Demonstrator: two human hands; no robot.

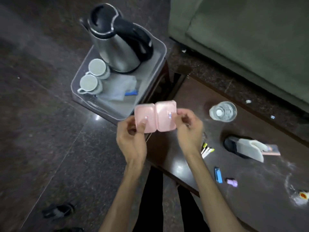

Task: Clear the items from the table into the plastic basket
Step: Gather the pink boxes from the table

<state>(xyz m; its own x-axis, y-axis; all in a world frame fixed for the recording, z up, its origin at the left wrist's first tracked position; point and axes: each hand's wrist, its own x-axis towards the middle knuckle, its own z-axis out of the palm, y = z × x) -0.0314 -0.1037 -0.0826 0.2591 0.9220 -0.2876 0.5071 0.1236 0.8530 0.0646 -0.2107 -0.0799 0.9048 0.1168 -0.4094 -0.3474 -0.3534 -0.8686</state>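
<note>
Held near the camera, between both hands, at frame centre: pink hinged case, spread open in two halves, hovering over the gap between basket and tabletop edge. Left hand pinching the left half, thumb laid across its inner face; right hand pinching the right half at its outer edge. Contents of the case not discernible. Plastic basket at 11 o'clock of the case, translucent, set on a small stand, already carrying kettle, two white cups and a clear bag. Bare floor of the basket showing along its near side, just beside the case. Remaining on the dark tabletop: water bottle at 3 o'clock of the case, upright; sachets at 5 o'clock; black-and-white scoop-like item at 4 o'clock; blue lighter and purple item farther round toward 5 o'clock; wrapper at the far right edge. Judged step: case picked up and being handled before deposit. Next move likely calls for folding the halves shut, then a short carry toward 11 o'clock and release onto the free basket floor, clear of the cups. Task judged partly done, several items outstanding.
</note>
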